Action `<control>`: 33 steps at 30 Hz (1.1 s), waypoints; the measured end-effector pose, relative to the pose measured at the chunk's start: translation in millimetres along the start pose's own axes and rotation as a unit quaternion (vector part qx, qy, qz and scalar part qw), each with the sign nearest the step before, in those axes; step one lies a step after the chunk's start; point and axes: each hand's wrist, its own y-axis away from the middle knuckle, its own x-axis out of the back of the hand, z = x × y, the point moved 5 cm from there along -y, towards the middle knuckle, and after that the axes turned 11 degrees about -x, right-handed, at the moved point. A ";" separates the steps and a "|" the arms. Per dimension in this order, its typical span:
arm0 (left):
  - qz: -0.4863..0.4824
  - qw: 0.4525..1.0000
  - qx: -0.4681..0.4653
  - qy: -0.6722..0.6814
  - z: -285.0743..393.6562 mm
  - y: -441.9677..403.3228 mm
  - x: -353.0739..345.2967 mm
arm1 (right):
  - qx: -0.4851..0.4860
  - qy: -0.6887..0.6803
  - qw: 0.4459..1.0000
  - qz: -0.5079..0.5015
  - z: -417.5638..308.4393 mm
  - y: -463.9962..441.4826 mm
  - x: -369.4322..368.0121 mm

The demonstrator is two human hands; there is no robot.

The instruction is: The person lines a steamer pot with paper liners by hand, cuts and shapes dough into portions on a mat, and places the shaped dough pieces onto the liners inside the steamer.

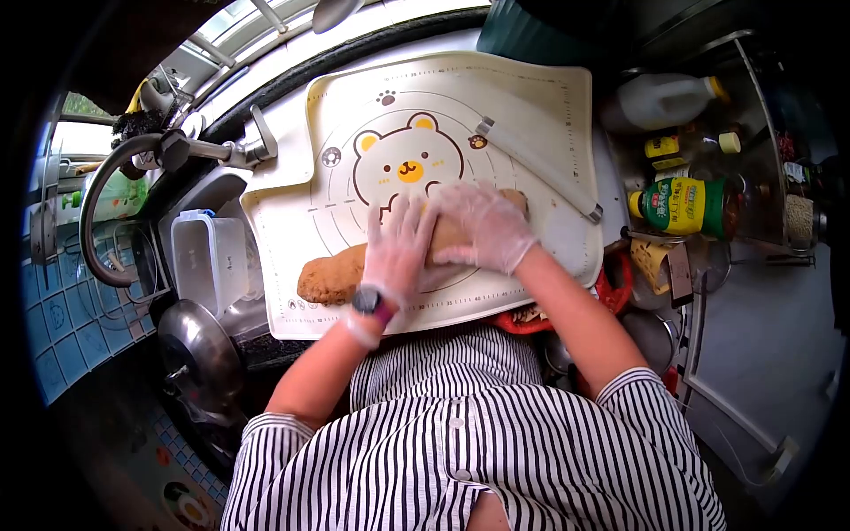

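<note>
A long log of brown dough [332,276] lies slantwise across a cream kneading mat [531,97] printed with a bear's face. My left hand [397,243], in a clear plastic glove, rests on the log's middle with fingers stretched out toward the bear. Just beside it, my right hand [485,226], also gloved, curves over the log, fingers on the far side and thumb on the near side. Both palms cover part of the dough. Above my right hand, a pale rolling pin [540,166] with metal ends lies diagonally on the mat.
At left are a faucet [252,146], a clear plastic container [208,257] and a steel pot lid [199,350]. A rack at right holds a white jug [664,102] and a green-and-yellow labelled bottle [682,206]. Something red [615,283] shows beneath the mat's right edge.
</note>
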 end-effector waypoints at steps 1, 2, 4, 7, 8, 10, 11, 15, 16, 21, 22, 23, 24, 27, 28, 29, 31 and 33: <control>-0.021 1.000 0.012 -0.002 -8.3 -17.2 -2.6 | -0.035 -0.107 0.994 0.013 13.0 -12.3 19.5; -0.041 0.999 0.023 -0.004 -14.6 -32.2 -4.0 | -0.070 -0.211 0.975 0.027 24.5 -16.4 33.2; -0.090 0.995 0.038 0.025 -16.2 -42.8 12.8 | -0.205 -0.167 0.943 0.203 63.2 7.5 57.6; -0.014 0.997 -0.039 0.062 -3.3 -44.9 8.8 | -0.485 -0.134 0.857 0.111 110.3 87.1 49.8; -0.012 0.997 -0.040 0.063 5.5 -46.0 4.0 | -0.550 -0.086 0.829 0.058 112.0 111.3 45.4; 0.000 0.990 0.008 0.139 21.9 -51.6 -6.4 | -0.592 -0.073 0.802 0.022 95.0 141.9 35.4; 0.001 0.994 -0.001 0.108 28.4 -56.6 -13.2 | -0.629 -0.063 0.774 -0.014 92.5 152.1 27.3; 0.044 0.999 -0.004 0.031 39.4 -58.4 -35.2 | -0.561 -0.028 0.822 0.093 98.1 150.5 -2.9; 0.044 0.999 -0.005 0.029 39.2 -58.0 -29.2 | -0.561 -0.030 0.822 0.094 103.4 149.9 -7.4; 0.095 0.995 0.028 -0.001 32.4 -39.7 0.8 | -0.584 -0.350 0.729 0.075 100.2 160.0 -12.0; 0.092 0.995 0.027 -0.001 29.4 -37.6 3.9 | -0.585 -0.351 0.727 0.074 92.5 160.6 -2.8; 0.061 0.997 0.027 0.034 26.2 -37.9 3.0 | -0.538 -0.414 0.728 0.095 83.8 156.2 9.7; 0.030 0.997 0.028 0.069 24.3 -38.9 1.4 | -0.488 -0.474 0.723 0.115 74.8 151.2 24.1; -0.022 0.991 0.066 0.110 23.9 -47.1 -1.9 | -0.384 -0.309 0.860 0.132 29.4 119.6 71.7; -0.021 0.992 0.064 0.110 24.4 -50.0 -1.3 | -0.339 -0.204 0.913 0.095 13.9 106.2 74.9; -0.042 0.989 0.073 0.123 23.7 -51.4 -2.9 | -0.340 -0.204 0.913 0.097 3.3 95.6 72.0; -0.064 0.985 0.081 0.135 22.3 -50.9 -8.3 | -0.330 -0.154 0.930 0.060 -15.2 73.4 61.8; -0.024 0.991 0.077 0.110 21.1 -47.5 -15.4 | -0.340 -0.143 0.929 0.039 -16.0 64.6 43.1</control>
